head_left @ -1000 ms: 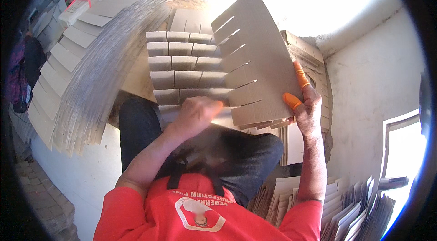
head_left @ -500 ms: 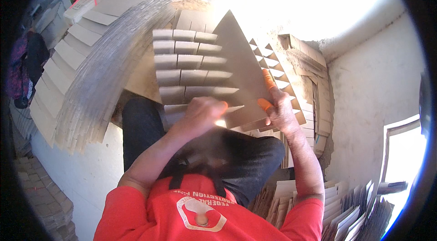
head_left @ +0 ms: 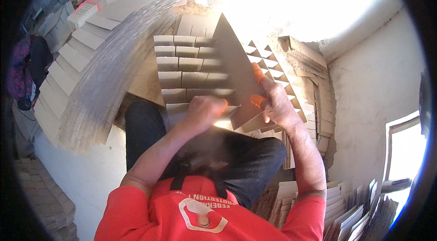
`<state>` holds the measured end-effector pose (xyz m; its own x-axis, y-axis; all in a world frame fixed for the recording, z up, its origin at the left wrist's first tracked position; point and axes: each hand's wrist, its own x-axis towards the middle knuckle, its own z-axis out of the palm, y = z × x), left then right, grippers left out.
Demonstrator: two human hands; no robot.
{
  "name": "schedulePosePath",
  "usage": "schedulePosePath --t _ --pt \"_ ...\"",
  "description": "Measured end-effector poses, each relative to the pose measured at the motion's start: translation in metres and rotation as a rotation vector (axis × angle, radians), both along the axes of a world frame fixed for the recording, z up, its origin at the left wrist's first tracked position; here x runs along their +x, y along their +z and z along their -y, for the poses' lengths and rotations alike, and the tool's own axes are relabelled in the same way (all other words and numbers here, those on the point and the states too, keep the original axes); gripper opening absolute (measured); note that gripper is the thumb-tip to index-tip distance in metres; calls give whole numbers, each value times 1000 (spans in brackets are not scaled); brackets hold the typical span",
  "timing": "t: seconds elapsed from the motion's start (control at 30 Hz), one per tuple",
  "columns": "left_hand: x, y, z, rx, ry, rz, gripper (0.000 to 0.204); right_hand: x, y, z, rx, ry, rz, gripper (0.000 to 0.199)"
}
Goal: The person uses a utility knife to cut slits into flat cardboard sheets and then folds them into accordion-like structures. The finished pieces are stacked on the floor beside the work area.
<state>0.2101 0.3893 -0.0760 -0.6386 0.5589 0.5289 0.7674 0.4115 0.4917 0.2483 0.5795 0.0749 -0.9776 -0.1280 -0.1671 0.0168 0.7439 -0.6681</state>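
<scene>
A cardboard divider grid [head_left: 191,79] with upright slotted strips in rows spreads over my lap. A tall cardboard sheet [head_left: 234,68] stands tilted across its right part, with more crossed strips beyond it. My right hand [head_left: 276,102] is closed on that sheet's right side, its orange-covered fingertips against the face. My left hand [head_left: 205,112] is curled at the near row of the grid, closed on a cardboard strip [head_left: 175,110]. An orange cover shows on one of its fingertips; the other fingertips are hidden.
A long fanned stack of cardboard strips [head_left: 109,68] curves along my left. Behind it lie more cardboard pieces [head_left: 75,52] and a white bundle with a pink band [head_left: 93,4]. Stacked cardboard [head_left: 318,86] leans at the right wall, and several upright sheets [head_left: 350,216] stand at lower right.
The cardboard sheet has shifted to the left over the grid, together with my right hand. My left hand stays at the near row, nearly unmoved.
</scene>
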Motion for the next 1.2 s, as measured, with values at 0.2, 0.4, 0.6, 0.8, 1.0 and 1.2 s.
schedulePosePath --t 0.2,0.4,0.6,0.8,1.0,1.2 --pt "-1 3 -5 6 30 15 14 4 -2 19 154 28 -45 93" --pt "-1 10 0 -6 50 71 13 15 -32 -18 247 -6 -281 92" --pt "1 6 -2 -11 38 57 10 16 -38 -17 64 121 -312 94" --pt "3 8 0 2 7 81 10 5 -35 -20 85 93 -216 73" --pt "-1 12 -10 67 -2 -6 9 18 -91 -27 226 138 -159 57" --pt "13 35 3 149 7 -130 33 72 -78 -84 214 -534 -412 46"
